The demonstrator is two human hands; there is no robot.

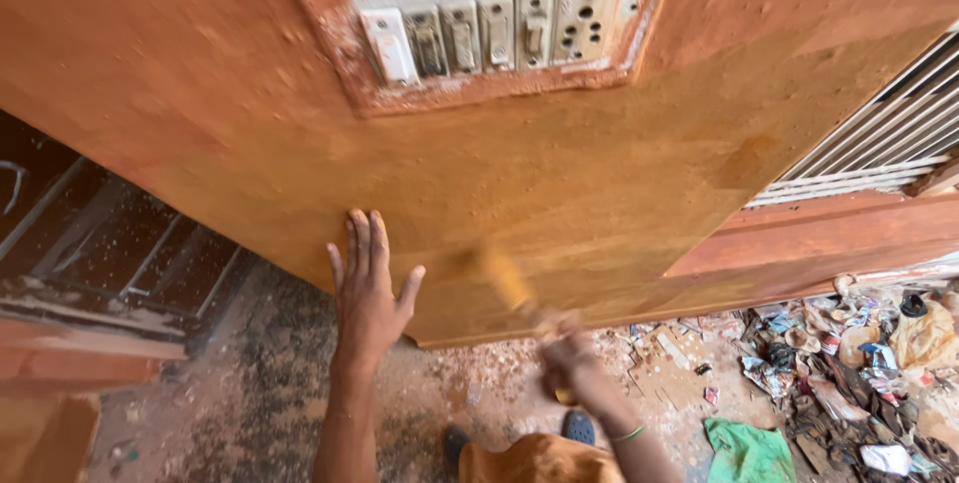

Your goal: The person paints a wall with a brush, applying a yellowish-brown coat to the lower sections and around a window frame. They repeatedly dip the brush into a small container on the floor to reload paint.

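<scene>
Paintbrush (507, 283), blurred with motion, is sweeping across the lower part of an orange-brown wall (559, 173), gripped by the right hand (567, 351), which is closing around its handle just above the floor line. A green band is circling that wrist. Nearest the camera, dark sandals (577, 427) and orange clothing are showing at the bottom edge, standing on a dusty, paint-flecked floor (250, 383). A green cloth (747, 451) and a heap of scraps and litter (859, 363) are lying to the right. The left hand (368, 288) is pressing flat against the wall, fingers spread wide, holding nothing, just beside the brush. Higher up, a paint-smeared switch panel (489, 35) is sitting in a pale patch, while a window grille (889, 133) is showing at far right.
</scene>
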